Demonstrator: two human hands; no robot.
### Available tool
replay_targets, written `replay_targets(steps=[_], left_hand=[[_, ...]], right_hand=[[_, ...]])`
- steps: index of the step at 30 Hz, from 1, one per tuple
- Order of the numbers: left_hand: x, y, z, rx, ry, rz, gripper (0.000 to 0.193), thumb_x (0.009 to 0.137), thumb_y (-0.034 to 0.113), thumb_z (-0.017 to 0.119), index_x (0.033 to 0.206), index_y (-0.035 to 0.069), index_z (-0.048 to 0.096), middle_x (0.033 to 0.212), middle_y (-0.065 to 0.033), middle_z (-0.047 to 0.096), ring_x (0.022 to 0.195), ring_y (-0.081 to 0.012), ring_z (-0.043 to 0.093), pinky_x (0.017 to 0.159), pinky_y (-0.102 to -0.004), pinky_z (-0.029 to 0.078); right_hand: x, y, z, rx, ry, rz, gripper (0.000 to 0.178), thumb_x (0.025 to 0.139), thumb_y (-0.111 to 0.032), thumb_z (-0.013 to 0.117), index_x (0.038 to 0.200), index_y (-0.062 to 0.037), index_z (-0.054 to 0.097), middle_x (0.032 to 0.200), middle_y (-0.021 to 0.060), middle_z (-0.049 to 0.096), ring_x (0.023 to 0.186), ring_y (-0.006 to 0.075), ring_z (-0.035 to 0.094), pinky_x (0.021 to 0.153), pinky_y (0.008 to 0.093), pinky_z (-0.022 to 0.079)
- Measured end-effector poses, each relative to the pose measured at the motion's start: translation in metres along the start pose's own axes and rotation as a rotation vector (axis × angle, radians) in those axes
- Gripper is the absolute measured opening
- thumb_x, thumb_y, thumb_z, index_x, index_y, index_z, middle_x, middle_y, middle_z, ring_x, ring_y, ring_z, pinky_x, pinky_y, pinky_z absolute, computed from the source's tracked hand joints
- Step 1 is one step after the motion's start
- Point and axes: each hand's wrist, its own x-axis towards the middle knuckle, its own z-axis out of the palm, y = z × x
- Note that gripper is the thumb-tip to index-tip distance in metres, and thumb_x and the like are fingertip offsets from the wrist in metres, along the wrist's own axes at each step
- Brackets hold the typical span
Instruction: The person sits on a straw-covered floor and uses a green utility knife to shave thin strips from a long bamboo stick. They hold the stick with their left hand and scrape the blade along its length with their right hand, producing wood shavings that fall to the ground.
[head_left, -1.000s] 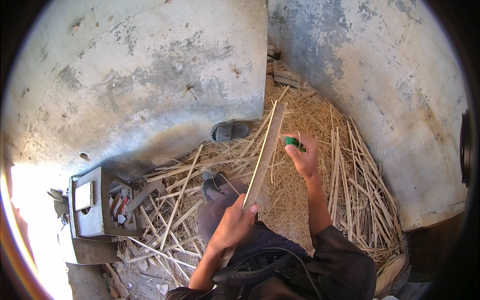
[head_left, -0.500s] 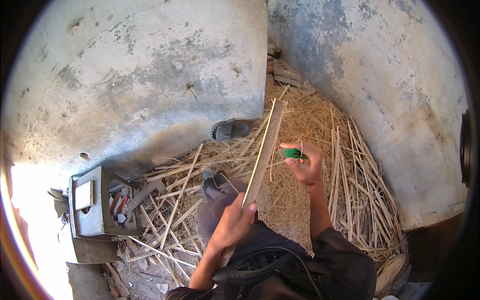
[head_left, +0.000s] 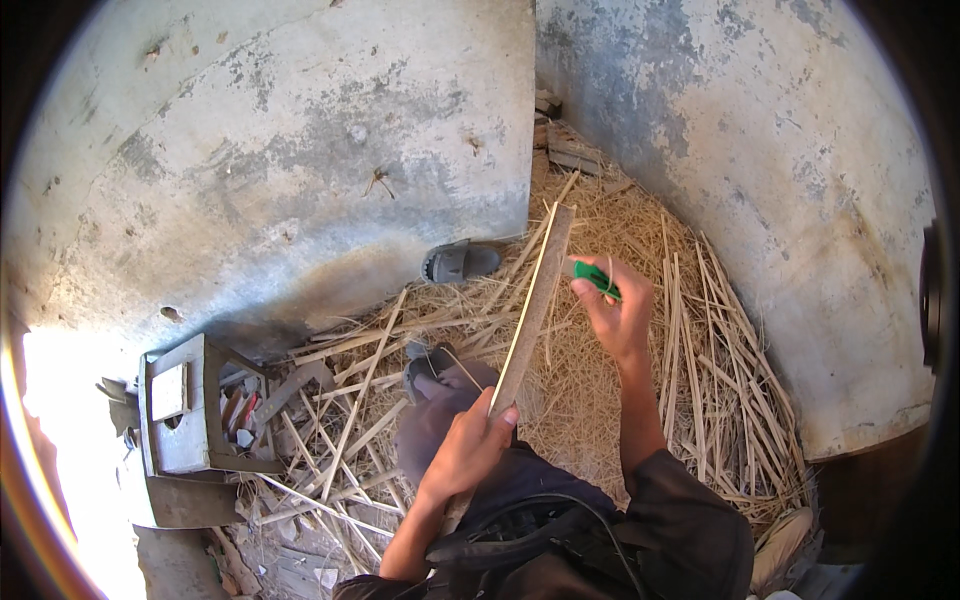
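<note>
My left hand [head_left: 468,445] is closed round the lower end of a long flat wooden strip [head_left: 533,303], which slants up and away over my lap. One long edge of the strip looks pale yellow, and its face is brownish. To the right of the strip's upper part is my right hand [head_left: 622,312], its fingers wrapped round a green-handled utility knife [head_left: 596,280]. A thin band seems to loop round the handle. The knife's front end is close to the strip; whether it touches cannot be made out.
Split wooden strips [head_left: 715,390] lie in a heap on the right, and more strips [head_left: 345,430] criss-cross at left. Shavings [head_left: 590,400] cover the floor. A grey sandal [head_left: 460,262] lies by the wall [head_left: 330,150]. A wooden box [head_left: 205,400] with items stands at left.
My right hand has moved up and away along the strip, with the knife tilted differently. The strip has shifted slightly to the right at its upper end. My left hand keeps its hold.
</note>
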Motion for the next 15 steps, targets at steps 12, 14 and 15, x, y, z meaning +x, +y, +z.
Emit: replay_targets(steps=[12,14,15], left_hand=[[0.002,-0.002,0.002,0.082,0.056,0.077,0.031,0.116,0.03,0.056,0.121,0.0,0.056,0.073,-0.013,0.065,0.068,-0.0286,0.066,0.069,-0.0417,0.053],[0.002,0.002,0.001,0.099,0.059,0.078,0.031,0.115,0.031,0.056,0.122,0.0,0.056,0.073,-0.014,0.065,0.068,-0.0306,0.067,0.069,-0.0426,0.053],[0.002,0.001,0.001,0.114,0.082,0.088,0.031,0.115,0.031,0.056,0.122,0.0,0.056,0.073,-0.014,0.065,0.068,-0.0306,0.067,0.069,-0.0428,0.052]], right_hand=[[0.029,0.017,0.007,-0.161,0.049,-0.046,0.04,0.098,-0.049,0.079,0.108,-0.0103,0.084,0.083,0.0018,0.078,0.062,0.0136,0.066,0.056,0.0295,0.048],[0.031,0.019,0.008,-0.177,0.058,-0.065,0.041,0.098,-0.05,0.08,0.108,-0.0108,0.084,0.084,0.0015,0.079,0.063,0.014,0.067,0.057,0.0296,0.049],[0.032,0.021,0.01,-0.168,0.055,-0.068,0.041,0.098,-0.05,0.08,0.108,-0.0108,0.084,0.085,0.0016,0.079,0.063,0.0139,0.067,0.057,0.0297,0.049]])
